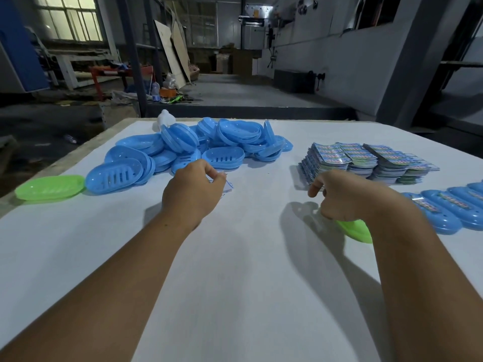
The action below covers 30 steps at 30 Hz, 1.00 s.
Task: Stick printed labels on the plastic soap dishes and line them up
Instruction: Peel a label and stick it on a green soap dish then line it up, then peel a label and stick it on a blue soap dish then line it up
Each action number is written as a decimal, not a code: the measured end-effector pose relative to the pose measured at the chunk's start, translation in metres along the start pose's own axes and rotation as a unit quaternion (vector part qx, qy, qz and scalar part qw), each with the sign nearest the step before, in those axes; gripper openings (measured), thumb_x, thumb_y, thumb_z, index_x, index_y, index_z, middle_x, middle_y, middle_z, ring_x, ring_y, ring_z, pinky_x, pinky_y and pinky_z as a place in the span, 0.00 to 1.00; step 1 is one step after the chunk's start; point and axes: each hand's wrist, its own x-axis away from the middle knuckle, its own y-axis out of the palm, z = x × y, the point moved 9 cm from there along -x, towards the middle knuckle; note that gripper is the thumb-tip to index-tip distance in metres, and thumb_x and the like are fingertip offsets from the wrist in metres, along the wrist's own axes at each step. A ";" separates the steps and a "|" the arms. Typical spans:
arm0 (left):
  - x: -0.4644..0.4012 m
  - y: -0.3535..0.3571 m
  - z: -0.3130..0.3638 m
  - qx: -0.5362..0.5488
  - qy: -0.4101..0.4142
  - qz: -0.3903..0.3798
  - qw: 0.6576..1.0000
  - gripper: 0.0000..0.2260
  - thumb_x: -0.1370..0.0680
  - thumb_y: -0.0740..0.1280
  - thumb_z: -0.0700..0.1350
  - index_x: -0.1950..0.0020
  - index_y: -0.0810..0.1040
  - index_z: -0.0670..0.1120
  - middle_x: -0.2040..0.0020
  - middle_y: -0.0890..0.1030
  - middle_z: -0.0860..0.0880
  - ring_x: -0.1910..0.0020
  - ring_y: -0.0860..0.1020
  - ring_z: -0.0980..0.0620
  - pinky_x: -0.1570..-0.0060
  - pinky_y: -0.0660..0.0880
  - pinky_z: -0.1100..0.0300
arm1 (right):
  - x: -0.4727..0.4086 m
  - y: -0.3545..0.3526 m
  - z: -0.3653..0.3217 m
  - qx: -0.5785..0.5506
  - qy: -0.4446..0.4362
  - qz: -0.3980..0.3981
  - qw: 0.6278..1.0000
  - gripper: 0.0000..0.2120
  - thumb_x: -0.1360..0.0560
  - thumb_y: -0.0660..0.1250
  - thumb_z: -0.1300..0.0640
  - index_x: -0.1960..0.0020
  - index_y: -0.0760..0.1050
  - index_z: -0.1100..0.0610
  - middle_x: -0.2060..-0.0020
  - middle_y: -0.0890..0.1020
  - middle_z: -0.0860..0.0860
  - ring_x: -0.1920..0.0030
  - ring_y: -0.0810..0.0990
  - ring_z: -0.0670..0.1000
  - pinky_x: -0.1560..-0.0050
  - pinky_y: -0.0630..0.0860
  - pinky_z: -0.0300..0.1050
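My left hand (194, 190) pinches a thin clear label backing (226, 186) just above the white table (235, 283), in front of a heap of blue soap dishes (198, 147). My right hand (342, 195) grips a green soap dish (356, 229), mostly hidden under my wrist. Stacks of printed labels (366, 160) lie behind that hand. A row of labelled blue dishes (449, 212) runs along the right edge. Another green dish (49, 188) lies at the far left.
A white object (165, 117) sits behind the blue heap near the table's far edge. Beyond the table are a workshop floor, steel posts, leaning boards and clutter.
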 end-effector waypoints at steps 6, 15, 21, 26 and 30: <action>-0.002 0.003 -0.003 -0.001 0.003 -0.007 1.000 0.11 0.22 0.66 0.59 0.57 0.74 0.53 0.59 0.81 0.51 0.58 0.78 0.49 0.62 0.71 0.56 | -0.010 0.002 -0.027 -0.051 -0.051 0.077 0.994 0.07 0.27 0.68 0.58 0.51 0.78 0.47 0.58 0.79 0.45 0.58 0.78 0.49 0.60 0.72 0.43; -0.005 -0.029 -0.007 -0.115 0.031 0.071 0.990 0.09 0.21 0.64 0.53 0.53 0.78 0.50 0.55 0.82 0.49 0.55 0.78 0.45 0.59 0.74 0.53 | -0.015 0.028 -0.067 -0.091 -0.145 0.105 0.980 0.04 0.25 0.68 0.55 0.52 0.79 0.47 0.57 0.83 0.43 0.60 0.77 0.43 0.64 0.67 0.31; -0.024 -0.076 -0.061 -0.264 -0.074 0.137 0.952 0.16 0.23 0.67 0.49 0.37 0.75 0.45 0.38 0.77 0.43 0.37 0.72 0.40 0.42 0.70 0.45 | -0.014 0.020 -0.068 -0.120 -0.154 0.147 0.970 0.06 0.24 0.68 0.56 0.54 0.79 0.44 0.61 0.81 0.39 0.65 0.75 0.35 0.66 0.67 0.27; -0.027 -0.074 -0.101 -0.311 -0.148 0.094 0.934 0.20 0.24 0.68 0.47 0.33 0.72 0.44 0.35 0.76 0.43 0.34 0.71 0.42 0.40 0.68 0.47 | -0.015 0.023 -0.067 -0.116 -0.155 0.139 0.971 0.06 0.25 0.69 0.55 0.54 0.79 0.44 0.62 0.81 0.37 0.61 0.74 0.28 0.61 0.67 0.23; -0.030 -0.073 -0.108 -0.318 -0.155 0.083 0.932 0.17 0.24 0.68 0.44 0.35 0.74 0.47 0.37 0.77 0.45 0.35 0.71 0.42 0.39 0.68 0.47 | -0.015 0.022 -0.067 -0.123 -0.157 0.139 0.970 0.06 0.25 0.69 0.56 0.54 0.80 0.44 0.63 0.81 0.37 0.62 0.76 0.31 0.65 0.69 0.27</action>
